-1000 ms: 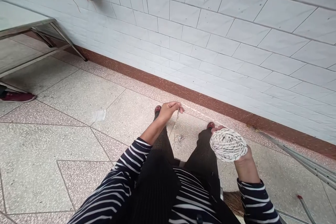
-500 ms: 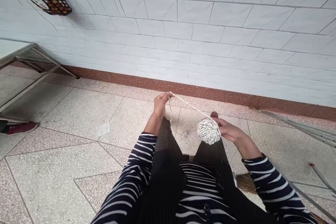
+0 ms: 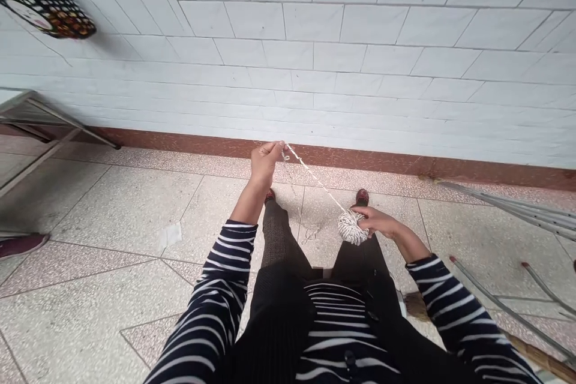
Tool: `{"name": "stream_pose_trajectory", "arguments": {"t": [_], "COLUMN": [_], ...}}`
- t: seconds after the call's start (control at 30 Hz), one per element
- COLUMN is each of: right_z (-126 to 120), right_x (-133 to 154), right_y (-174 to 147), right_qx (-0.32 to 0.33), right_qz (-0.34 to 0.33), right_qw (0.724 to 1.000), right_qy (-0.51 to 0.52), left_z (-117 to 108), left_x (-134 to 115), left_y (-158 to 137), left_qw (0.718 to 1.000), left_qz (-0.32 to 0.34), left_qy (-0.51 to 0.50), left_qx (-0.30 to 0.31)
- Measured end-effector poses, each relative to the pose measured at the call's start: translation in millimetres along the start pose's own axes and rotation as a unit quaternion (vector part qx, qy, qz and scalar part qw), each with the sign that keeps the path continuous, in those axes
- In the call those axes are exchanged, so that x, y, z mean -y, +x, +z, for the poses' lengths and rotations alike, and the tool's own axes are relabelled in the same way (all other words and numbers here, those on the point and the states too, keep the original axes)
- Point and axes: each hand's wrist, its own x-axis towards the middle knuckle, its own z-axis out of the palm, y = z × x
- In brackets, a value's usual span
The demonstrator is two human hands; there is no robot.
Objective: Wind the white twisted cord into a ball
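Between thumb and fingers my left hand (image 3: 266,162) pinches a thin white twisted cord (image 3: 315,177), held out ahead of my left leg. From there the cord runs taut, down to the right, to a wound ball of cord (image 3: 351,228) speckled white and dark. My right hand (image 3: 375,221) grips that ball from its right side, above my right knee. A loose tail of cord dangles below my left hand toward the floor, where a small loose bunch of it (image 3: 309,235) lies between my feet.
White tiled wall (image 3: 310,90) stands ahead. A metal-framed table (image 3: 49,144) is at left, beneath a hanging patterned bag (image 3: 49,9). Another person's shoe (image 3: 22,246) shows at the left edge. Metal tubes (image 3: 499,204) and a broom (image 3: 416,306) lie at right; a pale scrap (image 3: 171,235) is on the floor.
My left hand has moved a little up and left with the cord. The ball has turned in my right hand, whose fingers now lie over its top. The view has shifted slightly right.
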Motion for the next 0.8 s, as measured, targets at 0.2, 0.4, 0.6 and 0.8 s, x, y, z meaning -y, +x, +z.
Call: {"name": "stream_pose_trajectory", "arguments": {"t": [0.2,0.4,0.6,0.8], "right_z": [-17.8,-40.6,-75.9,-101.1], "right_x": [-19.6,-26.5,-5.6,55.2], "right_y": [-2.6,7.9,7.8,-15.1], "right_qx": [-0.174,-0.354,-0.58,-0.538], "right_qz": [0.018,-0.016,-0.18,-0.377], "right_qw": [0.984,0.931,0.789,0.724], "right_qy": [-0.02,-0.093,-0.092,0.21], "left_z": [-10.4,-12.0,-44.3,-69.4], "left_x": [-2.8,-30.0,-16.2,72.7], "left_y": [-0.1,-28.2,-49.5,-45.8], "left_qw": [0.991,0.973,0.976,0.939], "left_qz": [-0.05,-0.109,-0.117,-0.178], "left_qy": [-0.027,-0.092,0.015,0.234], "left_qx": [0.121,0.182,0.183,0.179]}}
